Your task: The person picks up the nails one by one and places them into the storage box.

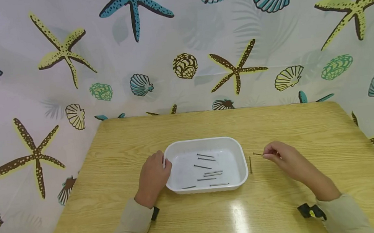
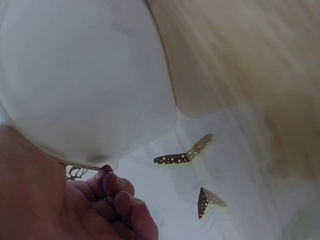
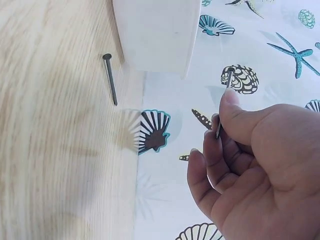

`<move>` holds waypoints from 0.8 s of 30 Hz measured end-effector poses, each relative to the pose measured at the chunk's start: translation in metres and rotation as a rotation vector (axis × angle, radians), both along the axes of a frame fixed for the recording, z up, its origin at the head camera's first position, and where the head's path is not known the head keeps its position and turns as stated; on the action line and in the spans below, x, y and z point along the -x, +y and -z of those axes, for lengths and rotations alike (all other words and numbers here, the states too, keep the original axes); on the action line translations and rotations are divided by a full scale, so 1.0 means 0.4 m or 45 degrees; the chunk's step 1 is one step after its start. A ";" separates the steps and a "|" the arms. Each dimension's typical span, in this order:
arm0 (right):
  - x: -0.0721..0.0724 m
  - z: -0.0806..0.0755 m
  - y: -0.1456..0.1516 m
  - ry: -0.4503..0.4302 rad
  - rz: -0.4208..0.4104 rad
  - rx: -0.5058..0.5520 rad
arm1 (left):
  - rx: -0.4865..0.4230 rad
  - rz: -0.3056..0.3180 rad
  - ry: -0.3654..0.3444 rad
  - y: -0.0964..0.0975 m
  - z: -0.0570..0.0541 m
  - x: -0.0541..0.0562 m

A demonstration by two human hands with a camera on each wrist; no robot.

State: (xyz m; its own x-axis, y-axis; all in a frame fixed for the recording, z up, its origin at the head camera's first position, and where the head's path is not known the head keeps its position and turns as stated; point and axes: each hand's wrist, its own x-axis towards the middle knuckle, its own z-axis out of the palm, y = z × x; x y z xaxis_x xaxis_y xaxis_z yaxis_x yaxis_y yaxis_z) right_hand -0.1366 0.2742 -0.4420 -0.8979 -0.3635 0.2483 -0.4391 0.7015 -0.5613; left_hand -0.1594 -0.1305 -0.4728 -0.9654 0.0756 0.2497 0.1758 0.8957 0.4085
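Observation:
A white plastic tray (image 1: 238, 145) stands on the table, with several nails (image 1: 202, 166) lying loose on its floor. My left hand (image 1: 154, 178) holds the tray's left side by the rim, thumb over the edge; in the left wrist view its fingertips (image 2: 117, 185) touch the underside of the rim. Off the tray's right side, my right hand (image 1: 287, 161) pinches a nail (image 3: 229, 79) between thumb and fingers, its head pointing away from the hand. Another nail (image 3: 111, 82) lies on the tabletop between the tray and my right hand.
The wooden table (image 1: 133, 134) reaches back to a white curtain (image 1: 165, 49) printed with shells and starfish, which also hangs along both sides. A dark strap piece (image 1: 311, 212) sits at my right wrist.

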 end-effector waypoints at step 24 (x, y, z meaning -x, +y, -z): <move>0.008 -0.032 -0.118 -0.124 -0.095 0.043 | -0.007 -0.013 -0.028 -0.002 0.008 0.004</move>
State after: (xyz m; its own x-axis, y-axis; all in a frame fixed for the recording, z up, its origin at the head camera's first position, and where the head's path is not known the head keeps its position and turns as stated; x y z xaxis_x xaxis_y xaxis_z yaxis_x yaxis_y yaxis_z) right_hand -0.1397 0.2272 -0.4292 -0.8890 -0.4234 0.1745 -0.4320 0.6489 -0.6264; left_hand -0.1608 -0.1315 -0.4761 -0.9713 0.0642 0.2290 0.1575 0.8950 0.4172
